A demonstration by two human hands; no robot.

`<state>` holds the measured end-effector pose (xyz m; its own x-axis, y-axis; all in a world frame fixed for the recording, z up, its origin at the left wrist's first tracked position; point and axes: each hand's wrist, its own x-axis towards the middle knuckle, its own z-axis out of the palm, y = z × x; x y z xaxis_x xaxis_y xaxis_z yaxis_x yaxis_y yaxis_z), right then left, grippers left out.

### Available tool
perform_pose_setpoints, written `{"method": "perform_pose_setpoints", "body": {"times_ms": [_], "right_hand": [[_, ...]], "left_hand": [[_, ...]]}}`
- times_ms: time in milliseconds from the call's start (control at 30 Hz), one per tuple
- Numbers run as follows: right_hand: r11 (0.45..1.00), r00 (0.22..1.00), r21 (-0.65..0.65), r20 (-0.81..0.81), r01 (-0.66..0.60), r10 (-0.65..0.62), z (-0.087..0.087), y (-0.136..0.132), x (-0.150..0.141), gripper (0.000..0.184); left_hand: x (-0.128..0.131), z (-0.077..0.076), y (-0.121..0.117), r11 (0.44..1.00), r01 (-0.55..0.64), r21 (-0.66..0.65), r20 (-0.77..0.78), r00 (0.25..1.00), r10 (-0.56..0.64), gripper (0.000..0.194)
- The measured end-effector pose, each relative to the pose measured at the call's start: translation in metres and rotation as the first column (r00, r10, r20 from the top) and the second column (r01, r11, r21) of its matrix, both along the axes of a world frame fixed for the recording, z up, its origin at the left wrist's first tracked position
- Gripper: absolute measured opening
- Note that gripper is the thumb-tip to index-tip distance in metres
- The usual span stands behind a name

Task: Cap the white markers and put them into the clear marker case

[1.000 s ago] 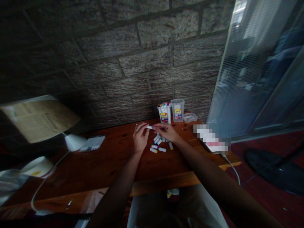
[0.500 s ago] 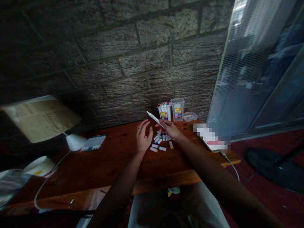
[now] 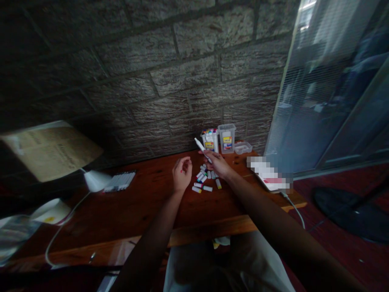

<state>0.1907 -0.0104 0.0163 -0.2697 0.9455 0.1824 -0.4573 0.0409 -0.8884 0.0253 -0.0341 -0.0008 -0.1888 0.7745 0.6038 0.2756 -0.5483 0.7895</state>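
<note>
Over the desk, my right hand (image 3: 216, 161) is closed around a white marker (image 3: 199, 144). Its pale end points up and to the left. My left hand (image 3: 182, 172) is a short way to the left, off the marker, with fingers curled in toward the thumb. A small red mark shows on its palm, and I see nothing held in it. Below and between the hands lies a loose group of short marker caps (image 3: 208, 188), white with coloured ends, on the wooden desk (image 3: 146, 215).
Against the stone wall stand a clear box full of markers (image 3: 210, 140), an open clear box (image 3: 227, 140) and a shallow clear lid (image 3: 243, 147). To the left are a row of white markers (image 3: 120, 181), a lamp (image 3: 96, 181) and a white bowl (image 3: 51, 211). A blurred-out item (image 3: 270, 174) lies at right.
My left hand has drawn slightly down and left, and its spread fingers have curled in. The marker in my right hand has tipped more upright and moved a little right.
</note>
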Motion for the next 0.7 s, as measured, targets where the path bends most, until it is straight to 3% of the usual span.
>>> {"method": "perform_pose_setpoints", "body": {"times_ms": [300,533,700], "right_hand": [[1.000,0.999,-0.010,0.028,0.029,-0.029,-0.0015,-0.0014,0.0003,0.051],[0.997,0.989,0.065,0.139,0.040,-0.049,-0.0037,-0.0022,-0.0028,0.050],[0.997,0.987,0.002,0.142,0.074,-0.074,-0.0007,-0.0048,-0.0005,0.057]], "left_hand": [[-0.0003,-0.0013,0.0008,1.000,0.005,0.023,-0.063,0.998,-0.004,0.017],[-0.0016,-0.0022,0.0014,0.996,-0.016,0.092,-0.175,0.984,0.032,0.014],[-0.0018,-0.0034,0.0037,0.985,-0.065,0.160,-0.314,0.943,0.113,0.015]]}}
